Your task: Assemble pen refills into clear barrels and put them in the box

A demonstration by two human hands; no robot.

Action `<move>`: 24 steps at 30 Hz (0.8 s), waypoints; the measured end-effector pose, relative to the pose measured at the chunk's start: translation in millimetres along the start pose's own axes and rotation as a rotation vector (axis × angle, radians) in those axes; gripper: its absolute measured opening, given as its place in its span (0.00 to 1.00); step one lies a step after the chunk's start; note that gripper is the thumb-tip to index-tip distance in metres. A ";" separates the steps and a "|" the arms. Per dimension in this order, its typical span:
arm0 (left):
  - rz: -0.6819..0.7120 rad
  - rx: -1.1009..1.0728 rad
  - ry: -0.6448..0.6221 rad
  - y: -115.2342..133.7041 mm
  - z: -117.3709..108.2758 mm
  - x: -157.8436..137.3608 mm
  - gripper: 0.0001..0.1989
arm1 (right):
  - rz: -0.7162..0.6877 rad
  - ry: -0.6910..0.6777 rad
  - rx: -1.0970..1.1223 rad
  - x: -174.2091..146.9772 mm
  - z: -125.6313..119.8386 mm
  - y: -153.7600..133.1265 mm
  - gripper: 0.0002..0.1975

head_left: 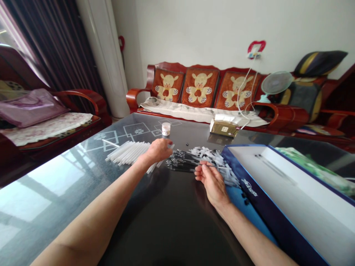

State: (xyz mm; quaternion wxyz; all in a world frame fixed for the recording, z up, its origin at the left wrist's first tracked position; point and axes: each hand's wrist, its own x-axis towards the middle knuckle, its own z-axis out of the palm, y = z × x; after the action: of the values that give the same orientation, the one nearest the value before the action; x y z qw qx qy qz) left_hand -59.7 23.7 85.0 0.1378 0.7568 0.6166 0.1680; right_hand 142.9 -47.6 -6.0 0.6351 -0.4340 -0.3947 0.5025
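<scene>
My left hand (160,149) reaches over the table at the right end of a row of white tubes (127,153), its fingers curled together. A pale bit shows by its fingertips, too small to name. My right hand (213,181) is in front of a bundle of thin black rods (181,160) that look like pen refills. Its thumb and fingers are pinched; what lies between them is hard to make out. Behind it is a heap of small white plastic pieces (208,153), some spilling to the right. A small white cup (166,129) stands beyond my left hand.
A dark blue box (249,188) with a white inside takes up the right of the glossy table (155,214). Several small black pieces (245,199) lie beside it on a blue surface. A tissue box (224,128) and a green packet (313,168) sit farther back.
</scene>
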 end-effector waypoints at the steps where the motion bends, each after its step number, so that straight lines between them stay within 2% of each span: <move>1: 0.023 -0.208 -0.031 3.4 3.5 -1.0 0.24 | -0.001 -0.005 0.013 -0.3 0.1 -0.2 0.20; 4: 0.010 -0.874 -0.193 17.1 20.6 -6.0 0.35 | -0.018 -0.019 -0.001 -1.0 0.4 -0.5 0.19; 6: -0.049 -1.165 -0.213 26.2 34.5 -8.6 0.35 | -0.023 -0.034 -0.017 -1.5 0.5 -0.7 0.18; 8: -0.110 -1.330 -0.131 32.7 48.1 -8.9 0.27 | -0.013 -0.054 -0.032 -2.0 0.6 -1.0 0.19; 11: -0.110 -1.365 0.035 35.7 65.2 -6.0 0.16 | -0.009 -0.060 -0.054 -2.6 0.6 -1.6 0.18; 15: -0.022 -1.130 0.166 29.8 75.6 -4.7 0.11 | -0.019 -0.007 -0.026 -2.5 1.5 -1.9 0.19; 18: 0.107 -0.672 0.327 22.6 70.0 -11.2 0.12 | -0.048 0.044 -0.022 -2.3 3.3 -1.8 0.18; 20: 0.281 -0.291 0.491 19.2 63.1 -17.6 0.13 | -0.075 0.068 -0.041 -2.1 4.3 -1.5 0.17; 21: 0.404 -0.138 0.533 18.3 60.3 -20.5 0.13 | -0.087 0.073 -0.052 -2.0 4.5 -1.2 0.17; 24: 0.780 0.130 0.484 18.5 58.5 -25.3 0.13 | -0.096 0.066 -0.066 -1.4 4.1 -0.4 0.16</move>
State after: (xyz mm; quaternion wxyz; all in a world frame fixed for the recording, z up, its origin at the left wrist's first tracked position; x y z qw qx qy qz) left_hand -23.1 -4.9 37.6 -0.1310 0.8783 0.3096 0.3401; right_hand 138.9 -48.4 -4.4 0.6564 -0.4515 -0.4103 0.4437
